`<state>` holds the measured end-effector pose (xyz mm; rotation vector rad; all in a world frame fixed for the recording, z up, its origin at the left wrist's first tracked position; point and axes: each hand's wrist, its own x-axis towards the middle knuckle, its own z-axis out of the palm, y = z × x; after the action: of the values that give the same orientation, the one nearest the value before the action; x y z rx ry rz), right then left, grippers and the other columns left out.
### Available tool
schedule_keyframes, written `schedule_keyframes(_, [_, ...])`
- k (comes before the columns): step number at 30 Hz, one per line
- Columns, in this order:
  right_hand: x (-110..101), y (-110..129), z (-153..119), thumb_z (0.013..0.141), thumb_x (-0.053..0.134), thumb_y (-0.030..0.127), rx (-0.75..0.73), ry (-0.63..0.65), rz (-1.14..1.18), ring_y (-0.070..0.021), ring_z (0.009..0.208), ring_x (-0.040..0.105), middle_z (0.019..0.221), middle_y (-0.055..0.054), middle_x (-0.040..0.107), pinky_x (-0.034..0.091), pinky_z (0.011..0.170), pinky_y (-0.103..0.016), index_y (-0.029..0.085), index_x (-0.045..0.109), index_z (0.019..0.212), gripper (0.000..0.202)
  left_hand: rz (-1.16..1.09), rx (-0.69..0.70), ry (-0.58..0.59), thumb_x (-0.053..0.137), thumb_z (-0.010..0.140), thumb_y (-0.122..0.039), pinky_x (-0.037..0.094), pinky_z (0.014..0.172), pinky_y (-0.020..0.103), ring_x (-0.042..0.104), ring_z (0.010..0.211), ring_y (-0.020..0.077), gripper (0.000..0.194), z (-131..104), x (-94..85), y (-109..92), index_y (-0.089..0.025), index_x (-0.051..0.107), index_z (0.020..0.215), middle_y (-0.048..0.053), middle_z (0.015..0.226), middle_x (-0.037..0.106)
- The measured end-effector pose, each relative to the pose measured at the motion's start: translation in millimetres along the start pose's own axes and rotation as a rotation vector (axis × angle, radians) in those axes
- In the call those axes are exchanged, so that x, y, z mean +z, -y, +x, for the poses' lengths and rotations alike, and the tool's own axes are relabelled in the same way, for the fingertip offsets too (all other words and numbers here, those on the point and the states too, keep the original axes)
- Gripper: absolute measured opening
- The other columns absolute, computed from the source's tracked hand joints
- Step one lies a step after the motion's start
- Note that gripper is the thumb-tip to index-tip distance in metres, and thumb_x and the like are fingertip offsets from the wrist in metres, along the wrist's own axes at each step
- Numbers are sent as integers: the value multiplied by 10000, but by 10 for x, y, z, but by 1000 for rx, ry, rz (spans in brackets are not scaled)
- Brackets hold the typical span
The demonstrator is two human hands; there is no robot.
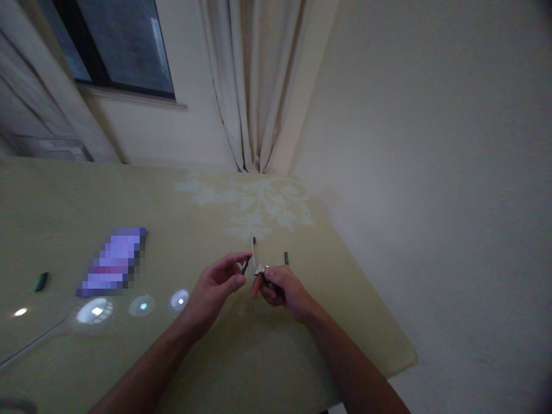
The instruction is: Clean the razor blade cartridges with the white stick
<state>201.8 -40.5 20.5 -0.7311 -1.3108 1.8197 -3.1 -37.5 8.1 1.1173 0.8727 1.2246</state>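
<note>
Between the thumb and fingertips of my left hand (219, 279) is a small thin dark piece (245, 265), tilted and held just above the table. Close by on the right, my right hand (280, 287) is closed around a small tool with a silvery head (259, 269); its dark lower part is mostly covered by the fingers. The tool's exact kind is unclear. Just beyond both hands is a slim white stick with a dark tip (253, 247), resembling a toothbrush. A short dark green piece (286, 257) lies beyond my right hand.
On the left of the glossy table (172, 218) lies a blurred-out flat purple rectangle (112, 261). Farther left is a small dark green object (41, 282). A thin cable (34, 343) runs along the lower left. Wall and curtain (254, 86) border the table's far side.
</note>
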Motion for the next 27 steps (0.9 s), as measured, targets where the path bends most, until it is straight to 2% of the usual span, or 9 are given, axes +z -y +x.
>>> schedule_keyframes(5, [32, 26, -21, 1007, 595, 589, -20, 1, -27, -68, 475, 226, 551, 77, 342, 164, 463, -236, 122, 706, 751, 544, -111, -77, 11, 977, 670, -498, 479, 762, 273, 623, 860, 184, 537, -29, 36, 9, -266, 854, 1138, 64, 977, 756])
schedule_keyframes(12, [62, 38, -34, 999, 605, 593, -41, -1, -64, -74, 488, 243, 560, 71, 351, 165, 475, -242, 137, 667, 733, 531, -116, -67, 64, 975, 691, -446, 502, 841, 311, 662, 924, 213, 487, -54, 57, 2, -266, 853, 1126, 68, 1022, 787])
schedule_keyframes(17, [84, 43, -38, 990, 609, 603, -22, -5, -71, -74, 486, 233, 550, 72, 354, 165, 476, -245, 139, 660, 728, 535, -110, -66, 97, 969, 711, -429, 498, 819, 302, 650, 862, 192, 506, -54, 41, 21, -253, 842, 1168, 59, 954, 773])
schedule_keyframes(27, [62, 45, -41, 1002, 617, 596, -26, 35, -69, -79, 492, 243, 564, 66, 358, 170, 477, -245, 134, 684, 750, 531, -124, -68, 84, 985, 685, -405, 503, 790, 300, 642, 821, 184, 506, -55, 59, 18, -232, 849, 1141, 50, 874, 745])
